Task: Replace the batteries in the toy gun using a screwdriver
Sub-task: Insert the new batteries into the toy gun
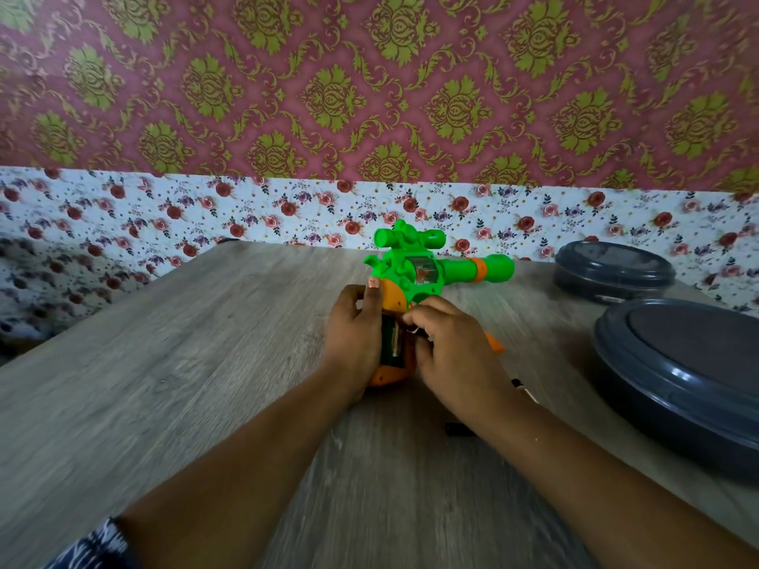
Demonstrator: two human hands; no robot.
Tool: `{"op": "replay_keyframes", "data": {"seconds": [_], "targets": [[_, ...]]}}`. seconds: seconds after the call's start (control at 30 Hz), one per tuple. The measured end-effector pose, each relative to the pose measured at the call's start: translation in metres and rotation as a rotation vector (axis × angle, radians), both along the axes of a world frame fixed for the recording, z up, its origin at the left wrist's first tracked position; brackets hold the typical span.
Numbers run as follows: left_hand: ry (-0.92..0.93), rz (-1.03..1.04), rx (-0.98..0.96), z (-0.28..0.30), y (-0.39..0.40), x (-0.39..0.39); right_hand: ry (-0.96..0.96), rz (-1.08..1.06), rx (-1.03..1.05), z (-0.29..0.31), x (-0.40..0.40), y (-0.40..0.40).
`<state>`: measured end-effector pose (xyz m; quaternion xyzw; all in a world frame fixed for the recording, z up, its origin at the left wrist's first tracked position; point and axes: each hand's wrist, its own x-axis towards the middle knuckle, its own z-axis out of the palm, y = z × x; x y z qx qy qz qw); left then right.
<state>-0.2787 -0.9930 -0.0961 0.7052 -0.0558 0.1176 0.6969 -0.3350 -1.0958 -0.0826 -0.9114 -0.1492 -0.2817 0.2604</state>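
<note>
A green and orange toy gun [415, 269] lies on the wooden table [185, 363], barrel pointing right and orange grip toward me. The battery compartment [392, 342] in the grip is uncovered, with a dark battery showing inside. My left hand [355, 342] grips the left side of the grip, thumb up against the orange part. My right hand [456, 351] has its fingers curled at the compartment's right edge, pinching something small there that I cannot make out. An orange piece [495, 344] sticks out behind my right hand. A dark battery [458, 429] lies under my right wrist.
Two dark grey round lidded containers stand at the right: a large one [690, 379] near the table's right edge, a smaller one [612, 271] behind it. A thin tool tip [519, 384] shows beside my right wrist. A floral cloth and patterned wall back the table.
</note>
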Motion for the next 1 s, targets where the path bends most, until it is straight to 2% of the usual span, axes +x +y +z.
{"op": "replay_keyframes", "data": {"seconds": [0.4,0.6,0.67,0.73,0.87,0.9,1.0], "targets": [[0.042,-0.011,-0.048,0.0,-0.001,0.003,0.084,-0.028,-0.302,0.002,-0.007,0.003],[0.067,-0.036,-0.068,0.001,-0.001,0.003,0.237,-0.006,-0.28,0.02,-0.003,-0.007],[0.086,-0.099,-0.105,0.003,-0.001,-0.001,0.269,-0.075,-0.223,0.036,-0.005,-0.02],[0.11,-0.136,-0.137,0.006,-0.001,-0.005,0.361,-0.144,-0.239,0.055,-0.011,-0.04],[0.108,-0.136,-0.13,0.008,-0.001,-0.007,0.833,-0.164,-0.347,0.072,-0.026,-0.072],[0.107,-0.137,-0.131,0.008,-0.001,-0.008,0.893,-0.191,-0.363,0.07,-0.027,-0.075],[0.104,-0.147,-0.136,0.009,0.0,-0.011,0.873,-0.276,-0.415,0.067,-0.024,-0.077]]}}
